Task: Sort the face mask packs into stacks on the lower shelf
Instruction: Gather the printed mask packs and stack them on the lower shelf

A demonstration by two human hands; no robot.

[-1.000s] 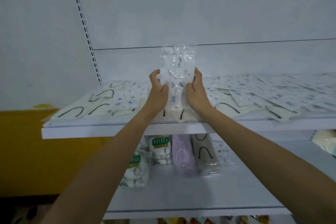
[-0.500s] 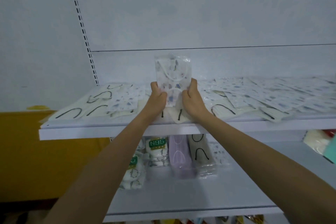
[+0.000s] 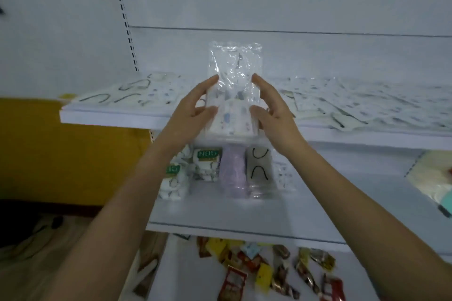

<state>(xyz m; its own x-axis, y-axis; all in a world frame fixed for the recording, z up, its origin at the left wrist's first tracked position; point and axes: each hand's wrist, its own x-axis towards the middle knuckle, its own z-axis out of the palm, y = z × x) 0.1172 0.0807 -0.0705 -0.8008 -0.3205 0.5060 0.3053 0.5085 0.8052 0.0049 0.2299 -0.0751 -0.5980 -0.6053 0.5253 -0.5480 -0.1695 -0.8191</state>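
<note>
Mask pack [image 3: 234, 95]: upright, clear crinkly film, glossy, with a slack empty top. Folded white masks with small blue-grey print sit in its lower half. It hangs in the air just in front of the upper shelf [image 3: 110, 118] lip. Left hand [image 3: 193, 110] and right hand [image 3: 271, 110] pinch its side edges, thumbs on the near face, fingers fairly straight behind.

Change: half a second ago both hands were curled low round the pack, right over the upper shelf. Now it is lifted clear and drawn toward me. I read the pick as done and the carry down as starting.

Below the upper shelf, the lower shelf [image 3: 244, 215] holds a row: N95 packs [image 3: 208, 161], lilac stack [image 3: 232, 171], grey stack [image 3: 258, 166] with black ear loops, printed stack [image 3: 283, 173] at the right end, probably the match. Loose flat packs [image 3: 367, 105] litter the upper shelf. The film looks slippery and floppy.
</note>
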